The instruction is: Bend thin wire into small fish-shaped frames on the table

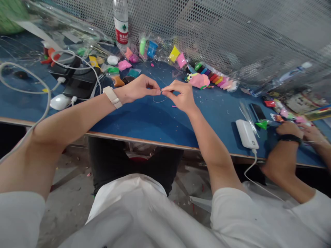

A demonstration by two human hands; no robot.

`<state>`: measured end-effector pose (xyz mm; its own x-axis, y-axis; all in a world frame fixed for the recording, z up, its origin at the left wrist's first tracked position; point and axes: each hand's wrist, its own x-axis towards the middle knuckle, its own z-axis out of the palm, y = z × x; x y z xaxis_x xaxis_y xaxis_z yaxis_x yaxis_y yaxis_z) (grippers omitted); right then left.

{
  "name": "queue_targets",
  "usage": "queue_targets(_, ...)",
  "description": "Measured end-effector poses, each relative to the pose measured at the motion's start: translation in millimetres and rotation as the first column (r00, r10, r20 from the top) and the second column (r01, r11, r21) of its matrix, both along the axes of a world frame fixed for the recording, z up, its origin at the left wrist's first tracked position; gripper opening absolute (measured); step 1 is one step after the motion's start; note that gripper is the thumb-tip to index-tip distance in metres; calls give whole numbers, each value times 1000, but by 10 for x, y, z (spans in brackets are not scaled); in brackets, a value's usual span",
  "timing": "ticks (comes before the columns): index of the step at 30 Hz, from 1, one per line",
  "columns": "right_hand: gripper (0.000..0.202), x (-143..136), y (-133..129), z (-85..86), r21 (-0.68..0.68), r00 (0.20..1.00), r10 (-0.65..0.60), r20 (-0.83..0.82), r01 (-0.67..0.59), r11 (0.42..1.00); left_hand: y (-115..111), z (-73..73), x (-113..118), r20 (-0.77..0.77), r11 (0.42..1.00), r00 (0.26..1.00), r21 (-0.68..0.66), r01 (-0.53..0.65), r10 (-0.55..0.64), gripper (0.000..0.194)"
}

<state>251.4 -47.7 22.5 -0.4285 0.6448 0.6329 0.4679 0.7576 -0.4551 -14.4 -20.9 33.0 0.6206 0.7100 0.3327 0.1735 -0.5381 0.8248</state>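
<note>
My left hand (139, 89) and my right hand (181, 94) meet fingertip to fingertip above the blue table (155, 120). Both pinch the ends of a thin wire (159, 99) whose loop hangs down between them. A tiny pink bit (174, 106) lies on the table just below my right hand. A pale strap sits on my left wrist. Behind the hands lies a pink clay figure (198, 80) with yellow and green parts.
Small bags of coloured clay (152, 51) and a water bottle (121, 22) line the perforated back wall. Black devices (74, 81), white cables and a white charger (60, 102) lie left. A white power bank (247, 134) and another person's hands (297, 131) are right.
</note>
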Motion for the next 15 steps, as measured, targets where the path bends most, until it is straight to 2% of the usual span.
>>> queue_targets(3, 49, -47, -46, 27, -68, 999, -20, -27, 18, 998, 19, -9, -4, -6, 996, 1000, 86, -13, 14, 22)
queue_targets(5, 55, -92, -72, 34, -129, 997, -48, -57, 41, 991, 7, -8, -5, -12, 977, 998, 203, -60, 63, 18)
queue_targets(9, 64, -154, -59, 4, -269, 985, -92, -148, 50, 962, -33, -37, 18, -8, 882, 985, 447, -151, 172, 15)
queue_targets(11, 67, -153, -22, -26, -343, 975, -90, -203, 15, 939, -19, -69, 32, 35, 863, 976, 460, -208, 216, 14)
queue_targets(13, 70, -134, 21, -52, -397, 963, -90, -255, -20, 917, 27, -104, 36, 94, 871, 959, 402, -283, 268, 13)
queue_targets(15, 74, -112, 53, -65, -425, 949, -103, -298, -35, 904, 87, -132, 31, 128, 895, 950, 322, -310, 283, 13)
